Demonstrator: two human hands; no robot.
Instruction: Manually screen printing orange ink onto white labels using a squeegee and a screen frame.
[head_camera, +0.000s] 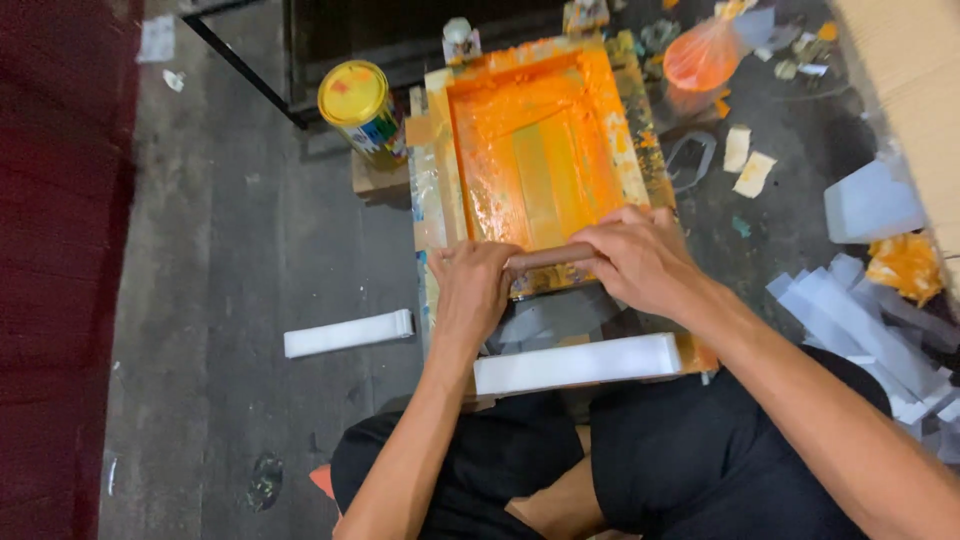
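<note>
I sit on the floor (240, 250) with the printing frame (540, 150) straight ahead of my knees, and everything else I place from that frame. Both my hands are clamped on the wooden squeegee handle (548, 258), which lies across the near end of the frame, its long axis running left to right, square to the frame's length. My left hand (473, 287) wraps the handle's left end at the frame's near left corner; my right hand (640, 256) closes over the right end, fingers draped on top, and sits a touch farther up the frame than the left. The blade below is hidden by my fingers, so I cannot tell how it meets the mesh. The wet orange ink (520, 110) spreads away from my hands toward the frame's far end. Just nearer to me than the frame, touching its near edge, lies a stack of white strips (577, 362). A yellow-lidded can (358, 104) stands beside the frame's far left corner, a loose white strip (347, 333) lies to its left, and an orange bag (703, 55) rests off its far right corner.
</note>
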